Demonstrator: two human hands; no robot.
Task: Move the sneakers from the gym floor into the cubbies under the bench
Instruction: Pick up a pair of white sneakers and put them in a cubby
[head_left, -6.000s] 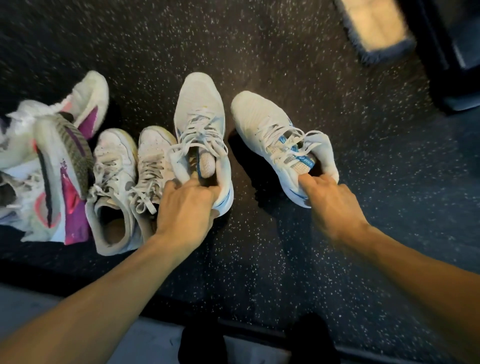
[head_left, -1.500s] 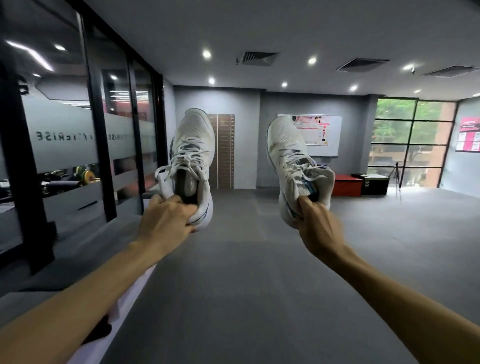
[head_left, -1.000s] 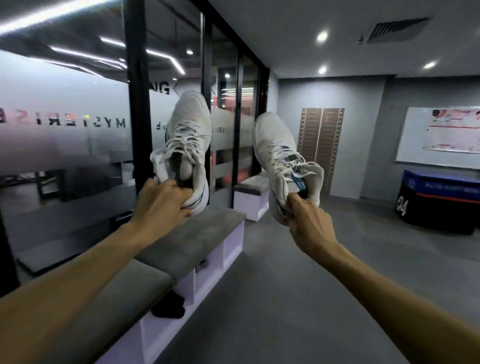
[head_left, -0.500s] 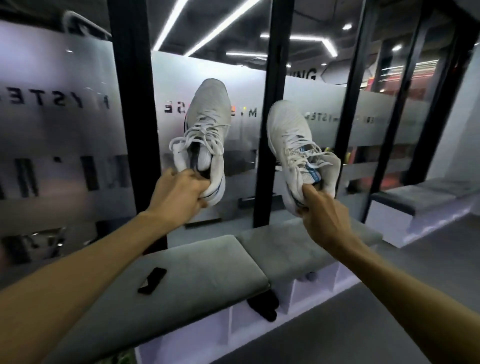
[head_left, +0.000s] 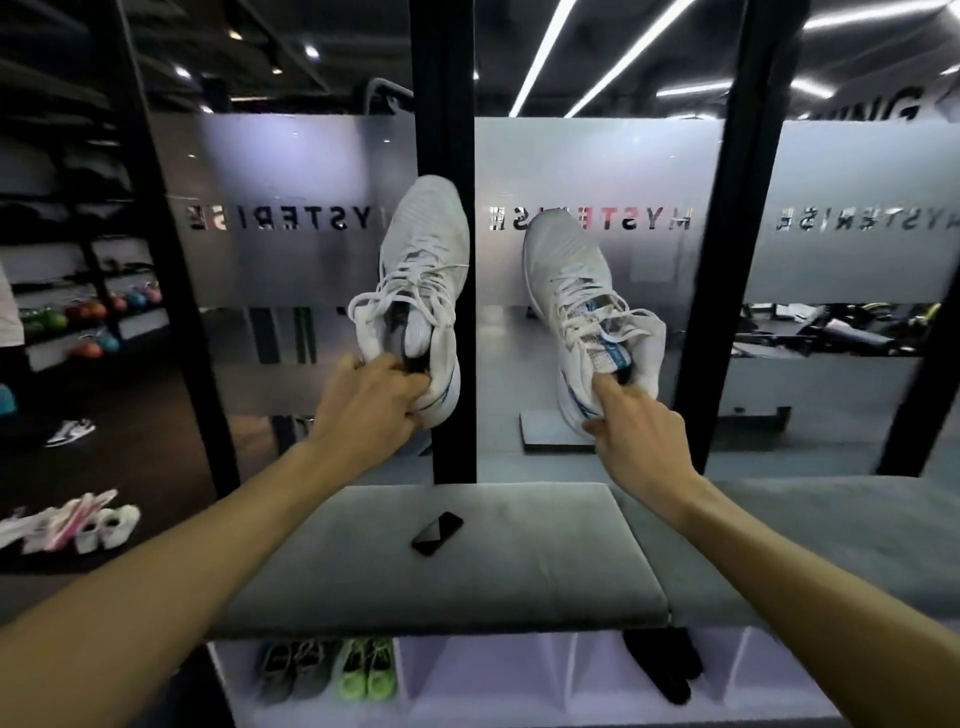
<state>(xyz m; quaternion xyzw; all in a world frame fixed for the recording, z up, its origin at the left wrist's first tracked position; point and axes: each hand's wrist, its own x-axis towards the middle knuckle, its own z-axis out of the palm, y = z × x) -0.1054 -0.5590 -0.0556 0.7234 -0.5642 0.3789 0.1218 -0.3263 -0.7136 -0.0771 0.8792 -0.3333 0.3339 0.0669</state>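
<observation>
I hold a pair of white sneakers up in the air, toes pointing away. My left hand (head_left: 371, 408) grips the heel of the left sneaker (head_left: 423, 280). My right hand (head_left: 634, 436) pinches the collar of the right sneaker (head_left: 582, 306), which has blue trim. Below them is a grey padded bench (head_left: 467, 577) with white cubbies (head_left: 493, 675) under it. The left cubby holds grey and neon green shoes (head_left: 332, 673). The middle cubbies look bare. A black item (head_left: 665, 667) hangs out of a right cubby.
A black phone (head_left: 437, 532) lies on the bench cushion. A glass wall with black posts (head_left: 444, 104) stands right behind the bench. Several white and pink sneakers (head_left: 67, 527) lie on the dark floor at left. A second bench section (head_left: 857, 530) continues to the right.
My view has swung left and down until it faces the bench head-on, and the cubbies have come into sight. Both hands keep the sneakers raised, as before.
</observation>
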